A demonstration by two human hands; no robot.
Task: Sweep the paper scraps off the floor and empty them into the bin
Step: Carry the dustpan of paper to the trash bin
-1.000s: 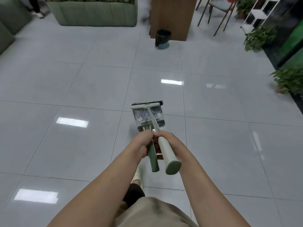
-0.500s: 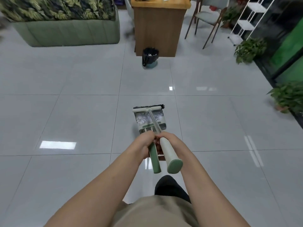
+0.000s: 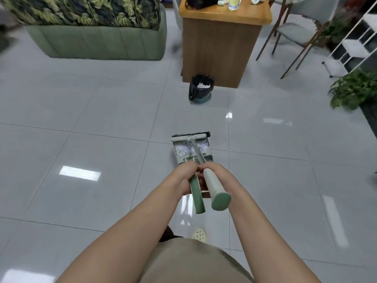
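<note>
Head view: both arms reach forward over the tiled floor (image 3: 102, 119).
Left hand (image 3: 184, 176): wrapped round the dark green dustpan handle (image 3: 196, 196).
Right hand (image 3: 217, 173): clamped on the pale broom handle (image 3: 214, 186).
Dustpan (image 3: 192, 150): carries paper scraps (image 3: 184, 149), broom head (image 3: 190, 136) across its far edge.
Bin (image 3: 201, 88): black-lined, ahead, against the wooden worktop (image 3: 220, 48).

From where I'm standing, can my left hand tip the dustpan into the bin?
Probably not yet: the left hand holds the dustpan, but bare floor separates it from the bin.
</note>
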